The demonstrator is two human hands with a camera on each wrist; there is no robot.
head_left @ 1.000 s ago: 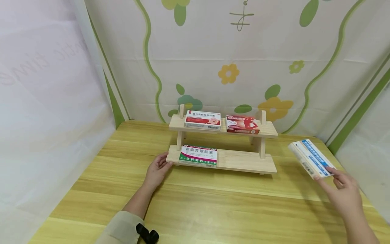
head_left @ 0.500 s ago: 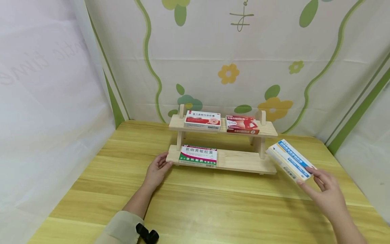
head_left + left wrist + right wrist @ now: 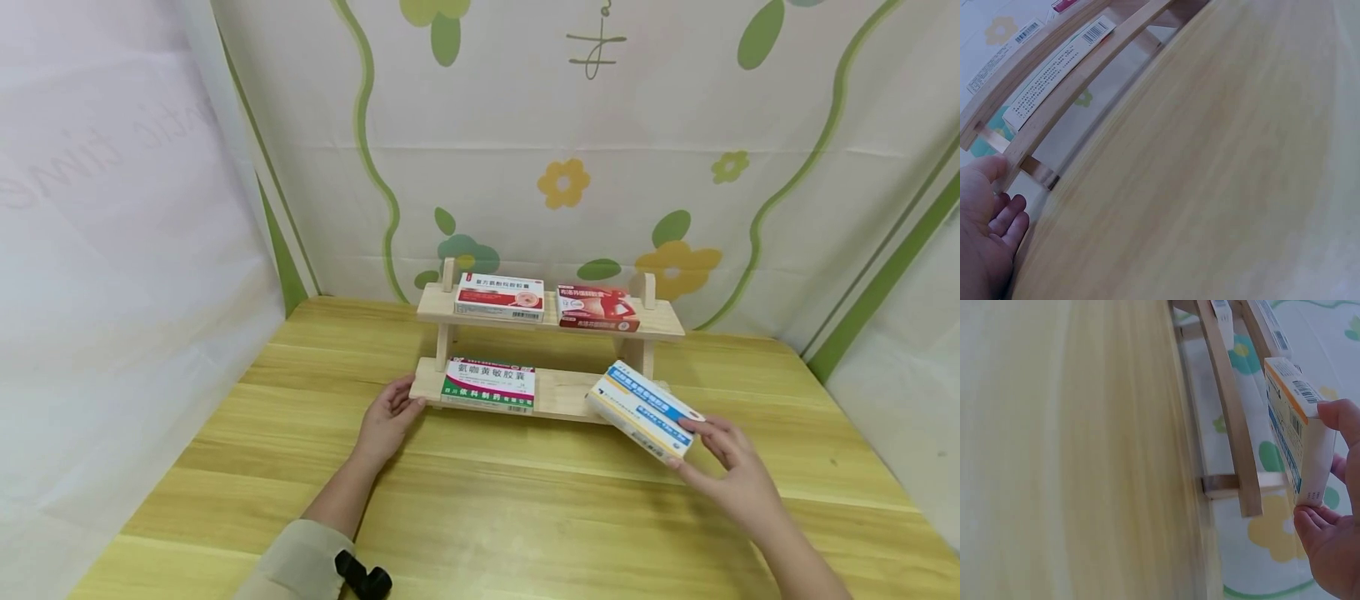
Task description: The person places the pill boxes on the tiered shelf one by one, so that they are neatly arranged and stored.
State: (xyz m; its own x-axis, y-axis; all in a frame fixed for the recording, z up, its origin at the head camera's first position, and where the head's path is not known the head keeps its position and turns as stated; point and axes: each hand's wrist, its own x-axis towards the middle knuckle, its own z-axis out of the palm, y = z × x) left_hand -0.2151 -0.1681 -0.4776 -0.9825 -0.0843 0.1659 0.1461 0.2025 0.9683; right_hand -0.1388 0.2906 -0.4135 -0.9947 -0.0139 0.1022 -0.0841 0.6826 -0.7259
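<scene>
In the head view my right hand (image 3: 738, 479) pinches one end of a white, blue and yellow medicine box (image 3: 645, 408), thumb on one side and fingers on the other. The box is tilted and overlaps the right part of the lower board. My left hand (image 3: 386, 421) holds the left end of a two-tier wooden shelf (image 3: 570, 396); the left wrist view shows the thumb (image 3: 990, 166) against the board's end and the fingers curled below. On the lower board, near that hand, lies a green, white and magenta medicine box (image 3: 489, 385).
The upper board carries a white and red medicine box (image 3: 498, 296) and a red medicine box (image 3: 597, 307). The shelf stands on a wood-grain table (image 3: 480, 508). Behind it hangs a floral cloth (image 3: 480, 108), and another white cloth (image 3: 112, 250) borders the left.
My right hand has carried the blue and white box leftward, from beside the shelf to the right end of the lower board. My left hand keeps its place on the shelf.
</scene>
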